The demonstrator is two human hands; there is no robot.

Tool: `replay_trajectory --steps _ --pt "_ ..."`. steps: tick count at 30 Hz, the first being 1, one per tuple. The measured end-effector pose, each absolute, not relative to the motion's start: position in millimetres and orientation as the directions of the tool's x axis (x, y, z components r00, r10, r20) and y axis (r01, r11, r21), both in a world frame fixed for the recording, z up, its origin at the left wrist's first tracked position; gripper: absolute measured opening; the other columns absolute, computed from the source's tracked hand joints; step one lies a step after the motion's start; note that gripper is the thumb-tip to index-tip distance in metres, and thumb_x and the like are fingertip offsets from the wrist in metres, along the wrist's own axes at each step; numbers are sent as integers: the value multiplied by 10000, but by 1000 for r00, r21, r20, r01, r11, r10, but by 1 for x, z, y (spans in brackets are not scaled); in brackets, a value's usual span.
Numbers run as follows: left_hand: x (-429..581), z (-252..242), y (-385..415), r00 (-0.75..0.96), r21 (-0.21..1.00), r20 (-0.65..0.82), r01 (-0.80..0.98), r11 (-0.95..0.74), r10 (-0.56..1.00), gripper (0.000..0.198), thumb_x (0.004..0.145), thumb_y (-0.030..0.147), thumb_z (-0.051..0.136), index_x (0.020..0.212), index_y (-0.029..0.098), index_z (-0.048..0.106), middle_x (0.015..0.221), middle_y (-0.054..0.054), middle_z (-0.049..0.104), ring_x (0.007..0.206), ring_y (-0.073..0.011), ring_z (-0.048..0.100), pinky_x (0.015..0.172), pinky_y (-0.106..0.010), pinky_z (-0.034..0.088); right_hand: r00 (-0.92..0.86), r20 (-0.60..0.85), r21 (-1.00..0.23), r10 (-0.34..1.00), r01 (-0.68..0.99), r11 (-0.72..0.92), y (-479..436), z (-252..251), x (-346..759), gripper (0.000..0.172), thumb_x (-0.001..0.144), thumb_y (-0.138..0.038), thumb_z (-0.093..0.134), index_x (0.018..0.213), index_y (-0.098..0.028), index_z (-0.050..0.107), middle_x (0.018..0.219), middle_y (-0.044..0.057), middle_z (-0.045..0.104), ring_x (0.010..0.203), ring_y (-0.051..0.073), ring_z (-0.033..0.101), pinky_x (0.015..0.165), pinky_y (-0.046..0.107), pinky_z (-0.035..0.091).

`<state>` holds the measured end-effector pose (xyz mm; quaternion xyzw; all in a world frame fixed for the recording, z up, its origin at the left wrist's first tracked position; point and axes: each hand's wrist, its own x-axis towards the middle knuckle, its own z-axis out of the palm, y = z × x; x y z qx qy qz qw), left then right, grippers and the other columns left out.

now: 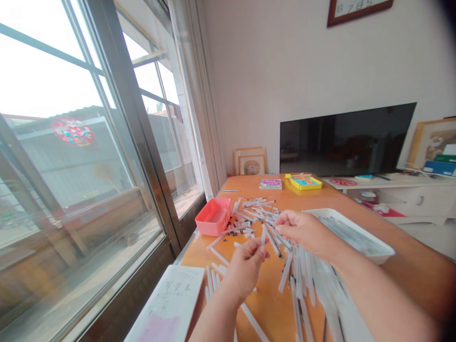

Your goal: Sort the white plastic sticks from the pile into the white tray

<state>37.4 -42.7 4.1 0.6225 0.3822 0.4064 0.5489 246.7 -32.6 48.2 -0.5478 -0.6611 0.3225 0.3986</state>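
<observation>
My left hand [247,266] is closed around a short translucent white pen barrel [263,234], which stands up from its fingertips. Just to the right, my right hand [301,229] has its thumb and fingers pinched together over the pile; whatever is between them is too small to make out. Beneath and beyond both hands lie many loose pen parts [261,205], clear and white tubes mixed with small black pieces. More long tubes [302,280] spread below my right wrist. Several white barrels [213,278] lie beside my left forearm.
A red plastic box [213,217] stands left of the pile. At the right, a white tray [383,251] holds many grey tubes. A notebook [174,289] lies at the near left edge. Farther back are a booklet [270,184], a yellow tray [305,185] and a pen [232,191].
</observation>
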Motion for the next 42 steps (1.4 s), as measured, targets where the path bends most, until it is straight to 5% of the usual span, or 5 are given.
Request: replay_trajectory --steps 10,23,32,42 --pt "36 2 -42 450 935 200 179 -307 871 263 927 334 536 1046 178 712 839 -17 617 809 -165 511 772 -292 376 -99 206 -905 974 358 228 -38 54 241 187 847 -303 598 980 -191 667 871 22 721 724 154 625 653 264 491" --pt "37 4 -43 462 918 213 208 -338 861 196 915 258 514 917 165 687 774 0 578 741 -143 453 701 -269 335 -139 232 -891 963 366 267 -35 47 241 167 857 -309 597 950 -193 672 844 15 714 751 164 644 673 265 501" --pt "37 1 -43 454 933 200 181 -310 868 274 925 309 527 1072 181 719 830 -18 612 778 -161 482 743 -287 361 -123 248 -869 961 411 276 -35 49 241 175 848 -315 596 936 -188 678 810 13 718 707 159 634 642 257 477" --pt "37 1 -42 469 930 215 171 -326 857 252 917 288 538 1041 179 728 806 -8 600 764 -153 469 727 -273 354 -140 296 -824 945 462 327 -39 53 236 145 847 -273 589 903 -188 692 790 8 709 748 161 637 688 257 467"
